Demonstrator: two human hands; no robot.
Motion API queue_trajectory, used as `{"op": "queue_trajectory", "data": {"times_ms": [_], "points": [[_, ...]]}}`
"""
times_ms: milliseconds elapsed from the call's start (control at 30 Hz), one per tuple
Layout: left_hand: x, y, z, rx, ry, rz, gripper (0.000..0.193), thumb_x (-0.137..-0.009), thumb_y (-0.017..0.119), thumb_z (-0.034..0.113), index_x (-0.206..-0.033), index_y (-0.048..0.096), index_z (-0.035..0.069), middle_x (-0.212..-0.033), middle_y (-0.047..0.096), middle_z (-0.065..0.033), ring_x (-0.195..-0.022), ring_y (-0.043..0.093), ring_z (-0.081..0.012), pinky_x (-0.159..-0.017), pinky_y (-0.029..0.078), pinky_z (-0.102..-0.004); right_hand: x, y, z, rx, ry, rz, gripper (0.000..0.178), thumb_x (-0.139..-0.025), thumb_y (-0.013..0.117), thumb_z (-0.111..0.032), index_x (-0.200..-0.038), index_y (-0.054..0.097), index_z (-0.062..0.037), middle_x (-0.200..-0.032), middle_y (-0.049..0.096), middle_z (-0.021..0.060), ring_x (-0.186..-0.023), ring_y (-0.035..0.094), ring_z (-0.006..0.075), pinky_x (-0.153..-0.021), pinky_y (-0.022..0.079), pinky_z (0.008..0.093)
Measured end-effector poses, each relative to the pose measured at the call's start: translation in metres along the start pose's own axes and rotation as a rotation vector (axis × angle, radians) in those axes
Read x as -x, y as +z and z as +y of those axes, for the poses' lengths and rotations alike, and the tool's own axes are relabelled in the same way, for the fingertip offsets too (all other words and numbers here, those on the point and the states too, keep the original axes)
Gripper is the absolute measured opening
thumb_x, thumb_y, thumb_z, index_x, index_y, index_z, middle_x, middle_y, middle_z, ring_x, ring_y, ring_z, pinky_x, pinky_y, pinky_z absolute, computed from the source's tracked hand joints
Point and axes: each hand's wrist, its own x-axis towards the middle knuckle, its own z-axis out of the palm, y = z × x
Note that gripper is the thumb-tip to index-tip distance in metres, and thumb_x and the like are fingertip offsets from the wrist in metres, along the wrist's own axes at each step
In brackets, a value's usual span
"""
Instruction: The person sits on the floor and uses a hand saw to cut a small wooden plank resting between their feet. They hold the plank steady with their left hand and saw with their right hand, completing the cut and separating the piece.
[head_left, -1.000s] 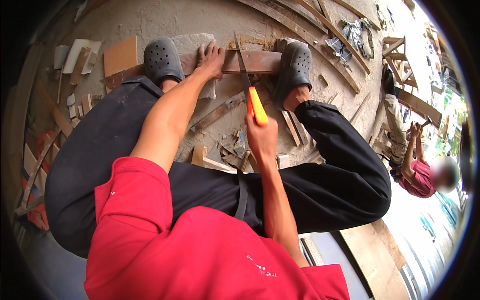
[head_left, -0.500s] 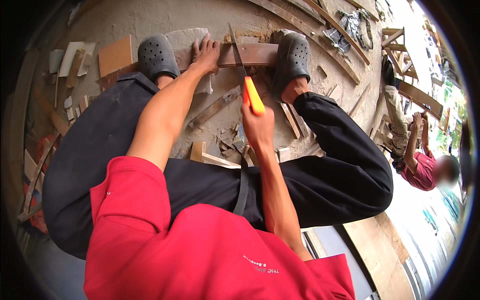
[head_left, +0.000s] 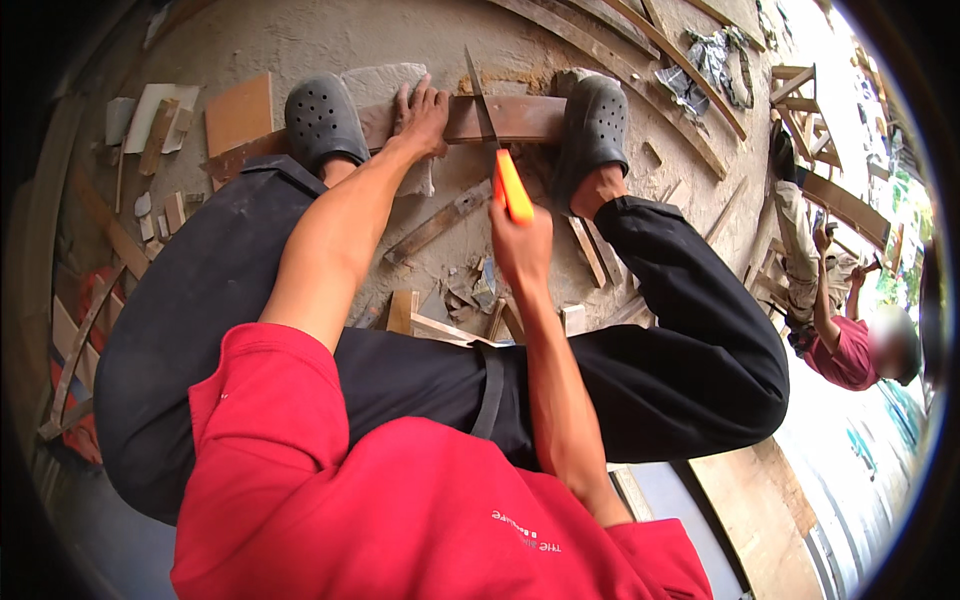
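Note:
My right hand point(head_left: 522, 243) is closed round the orange handle of a handsaw point(head_left: 512, 188). Its narrow dark blade slants across a brown wooden plank point(head_left: 540, 119), with the tip reaching past the far edge. To the left of the blade, my left hand point(head_left: 424, 122) grips the plank from above, fingers partly spread over its far edge. The plank lies crosswise between my two feet in grey clogs point(head_left: 325, 118), resting on a pale block point(head_left: 415, 178) under its left part. Whether the teeth are inside a cut is too small to tell.
Wood offcuts point(head_left: 437, 222) litter the dusty ground between my legs. Long wooden strips point(head_left: 655, 125) lie at the far right beside a crumpled dark plastic sheet point(head_left: 700, 75). A square brown board point(head_left: 238, 112) lies at left. Another person point(head_left: 845, 345) works at the right.
The saw has slid slightly forward, away from me, across the plank. My left hand keeps its place on the plank. The view has shifted a little, and the other person's hands have moved apart.

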Motion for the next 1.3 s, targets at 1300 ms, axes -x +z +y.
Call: {"op": "queue_trajectory", "data": {"times_ms": [1300], "points": [[-0.014, -0.005, 0.005, 0.057, 0.010, 0.040, 0.096, -0.052, 0.082, 0.020, -0.132, 0.035, -0.004, -0.139, 0.038, -0.0216, -0.146, 0.012, -0.0356, -0.117, -0.001, -0.0572, -0.015, -0.017, -0.016, -0.097, 0.211, -0.029, 0.028, -0.081, 0.064, -0.019, -0.072, 0.061, 0.0067, -0.056, 0.053, 0.0196, -0.050, 0.053, 0.0179, -0.051, 0.043, 0.0382]]}}
